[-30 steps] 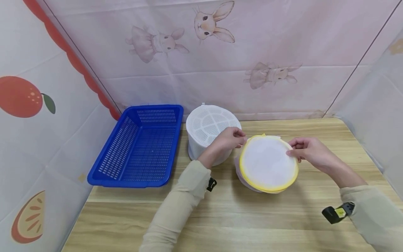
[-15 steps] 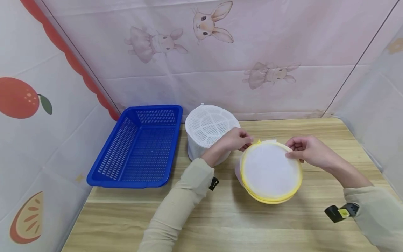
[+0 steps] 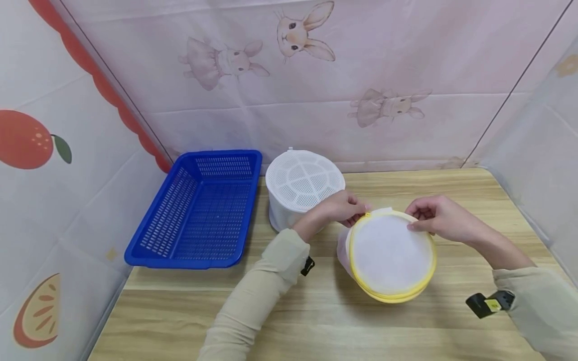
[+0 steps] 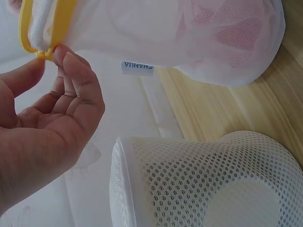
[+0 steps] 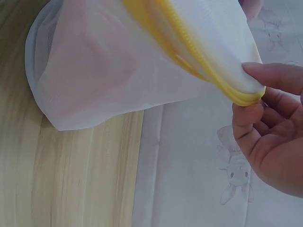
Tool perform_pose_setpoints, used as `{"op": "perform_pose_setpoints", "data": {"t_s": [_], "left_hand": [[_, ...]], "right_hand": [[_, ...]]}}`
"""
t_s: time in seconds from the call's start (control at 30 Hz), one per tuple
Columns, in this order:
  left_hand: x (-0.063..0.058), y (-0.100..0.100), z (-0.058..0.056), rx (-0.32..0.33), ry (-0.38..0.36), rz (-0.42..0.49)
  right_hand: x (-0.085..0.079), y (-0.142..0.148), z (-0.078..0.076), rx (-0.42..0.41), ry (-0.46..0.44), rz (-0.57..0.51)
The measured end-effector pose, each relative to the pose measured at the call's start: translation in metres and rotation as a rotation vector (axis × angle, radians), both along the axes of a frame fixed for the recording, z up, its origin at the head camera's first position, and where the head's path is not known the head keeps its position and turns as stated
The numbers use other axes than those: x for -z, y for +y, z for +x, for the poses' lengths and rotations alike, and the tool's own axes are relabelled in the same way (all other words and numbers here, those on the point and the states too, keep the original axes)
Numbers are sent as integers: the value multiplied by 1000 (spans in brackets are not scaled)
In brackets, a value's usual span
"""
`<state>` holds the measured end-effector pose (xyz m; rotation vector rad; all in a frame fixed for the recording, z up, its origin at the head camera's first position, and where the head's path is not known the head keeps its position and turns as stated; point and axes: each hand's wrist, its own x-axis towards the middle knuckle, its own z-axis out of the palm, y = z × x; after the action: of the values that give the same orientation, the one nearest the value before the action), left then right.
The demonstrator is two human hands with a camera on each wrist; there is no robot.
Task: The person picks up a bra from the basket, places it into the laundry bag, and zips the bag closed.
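Observation:
A white mesh laundry bag with a yellow zipper round its top stands on the table, its round lid tilted towards me. My left hand pinches the yellow zipper pull between thumb and forefinger at the bag's far left rim. At the far right rim, my right hand grips the yellow edge, thumb on the lid and fingers beneath, as the right wrist view shows. Pinkish-red cloth shows through the mesh; its kind is unclear.
Behind my left forearm stands a round white mesh bag with a segmented lid. A blue perforated plastic basket lies to the left on the wooden table. Printed cloth walls enclose the back and sides.
My left hand has moved right and slightly nearer me, onto the zipper pull. The bag's lid has shifted towards me and right, tilting more. My right hand has barely moved, still on the rim.

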<state>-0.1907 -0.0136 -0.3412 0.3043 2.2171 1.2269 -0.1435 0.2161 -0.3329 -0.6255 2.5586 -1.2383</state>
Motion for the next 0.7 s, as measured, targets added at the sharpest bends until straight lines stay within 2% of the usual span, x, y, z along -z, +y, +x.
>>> {"op": "perform_pose_setpoints", "data": {"t_s": [0.13,0.23,0.47,0.7], "left_hand": [[0,-1,0,17,-3,-3],[0,-2,0,0,-24,22],[-1,-2,1,-136,-68,67],[1,-5,2,-203,-72,176]], "right_hand": [[-1,-1,0,-3,-9,8],[-1,-2,0,1,-13,19],[-1,-4,0,33,8,41],[0,-4,1,107,6,45]]}}
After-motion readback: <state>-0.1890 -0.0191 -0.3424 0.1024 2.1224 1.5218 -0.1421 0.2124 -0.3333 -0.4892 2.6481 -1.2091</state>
